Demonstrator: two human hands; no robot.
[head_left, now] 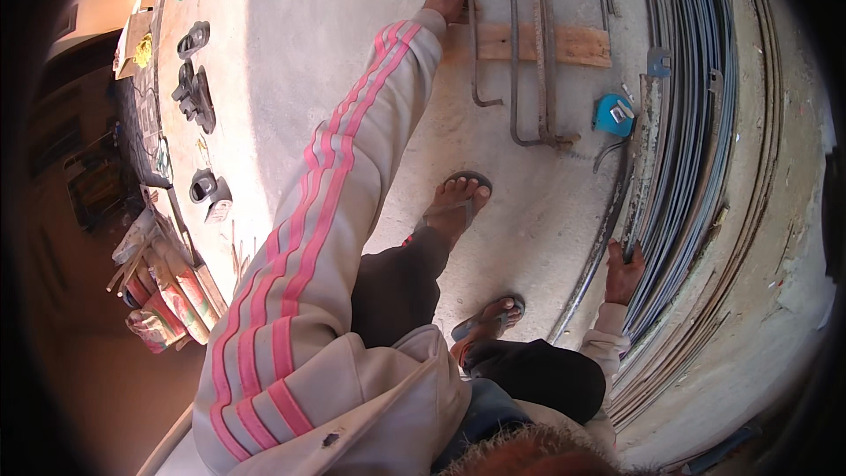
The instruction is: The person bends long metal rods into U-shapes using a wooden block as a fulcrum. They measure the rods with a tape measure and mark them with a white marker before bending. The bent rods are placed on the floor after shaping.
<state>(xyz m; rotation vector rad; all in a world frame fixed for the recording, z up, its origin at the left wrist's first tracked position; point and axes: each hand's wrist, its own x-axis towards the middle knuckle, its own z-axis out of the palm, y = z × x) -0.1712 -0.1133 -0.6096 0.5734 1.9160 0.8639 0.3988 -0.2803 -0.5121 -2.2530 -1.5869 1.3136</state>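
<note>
My left hand (448,2) reaches far forward in a pink-striped sleeve, its fingers closed at a bent steel bar (474,78) whose hooked end rests near the floor. More bent bars (516,97) lie beside it across a wooden plank (587,48). My right hand (624,275) is low at the right, its fingers around the near end of a speckled metal strip (647,123) alongside long bundled bars (705,167). A teal tape measure (613,115) sits on the floor between the bent bars and the strip. My sandalled feet stand on the concrete between both hands.
Several dark sandals (201,106) line the pale floor at left. Cardboard and a yellow item (141,51) sit at the upper left. A pile of sacks (176,295) lies at the lower left beside thin sticks. More thin rods (758,97) run along the right side.
</note>
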